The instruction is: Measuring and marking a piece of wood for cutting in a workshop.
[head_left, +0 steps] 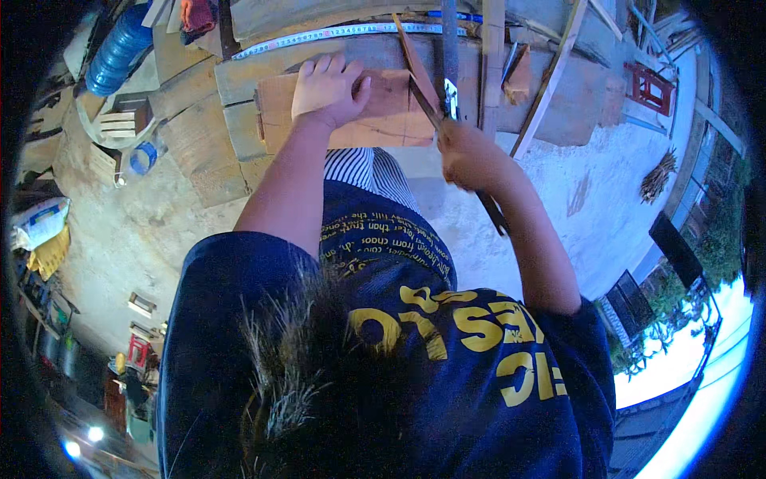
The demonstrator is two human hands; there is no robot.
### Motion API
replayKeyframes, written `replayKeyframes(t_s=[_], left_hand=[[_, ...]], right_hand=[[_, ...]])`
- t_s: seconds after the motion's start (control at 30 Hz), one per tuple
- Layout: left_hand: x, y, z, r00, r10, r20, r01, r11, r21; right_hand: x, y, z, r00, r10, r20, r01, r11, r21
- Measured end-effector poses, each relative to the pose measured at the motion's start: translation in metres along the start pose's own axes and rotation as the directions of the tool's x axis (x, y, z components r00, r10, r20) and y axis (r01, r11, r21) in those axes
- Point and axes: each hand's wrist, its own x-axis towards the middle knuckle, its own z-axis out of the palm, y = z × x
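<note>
A light wooden board (383,116) lies across the work surface in front of my body. My left hand (327,96) rests on it, fingers spread near its far edge. My right hand (471,152) is closed around a long dark tool, apparently a saw (423,104), held diagonally beside the board's right end and extending down past my fist. A narrow wooden strip (403,44) slants near the saw's upper part. Beyond the board, a white tape measure (319,37) is stretched out. Long battens (491,72) lie to the right. The saw's contact with the wood is unclear.
A large blue water bottle (118,52), a pale slatted wooden item (120,120) and a small blue container (142,158) are at left, with sacks (40,223) farther out. At right are a red stool (650,88) and a bundle of sticks (658,174).
</note>
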Motion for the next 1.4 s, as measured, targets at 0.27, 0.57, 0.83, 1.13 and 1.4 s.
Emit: replayKeyframes(t_s=[0.27,0.57,0.83,1.13,1.4], left_hand=[[-0.004,-0.003,0.002,0.999,-0.028,0.027,0.029,0.999,-0.029],[0.013,0.012,-0.003,0.999,0.027,0.037,-0.025,0.998,-0.066],[0.004,0.006,-0.008,0.995,-0.017,0.102,0.018,1.000,-0.009],[-0.008,-0.005,0.001,0.991,-0.081,0.110,0.071,0.993,0.092],[0.006,0.008,-0.007,0.992,-0.040,0.123,0.028,0.994,0.101]], right_hand=[[-0.003,-0.011,0.017,0.999,0.029,-0.038,-0.029,1.000,0.002],[0.048,0.034,0.044,0.936,-0.055,-0.347,0.027,0.996,-0.086],[0.010,0.024,0.073,0.921,0.069,-0.383,-0.017,0.990,0.137],[0.004,0.012,0.090,0.936,0.030,-0.352,0.034,0.984,0.175],[0.016,0.020,0.101,0.891,0.141,-0.433,-0.014,0.959,0.283]])
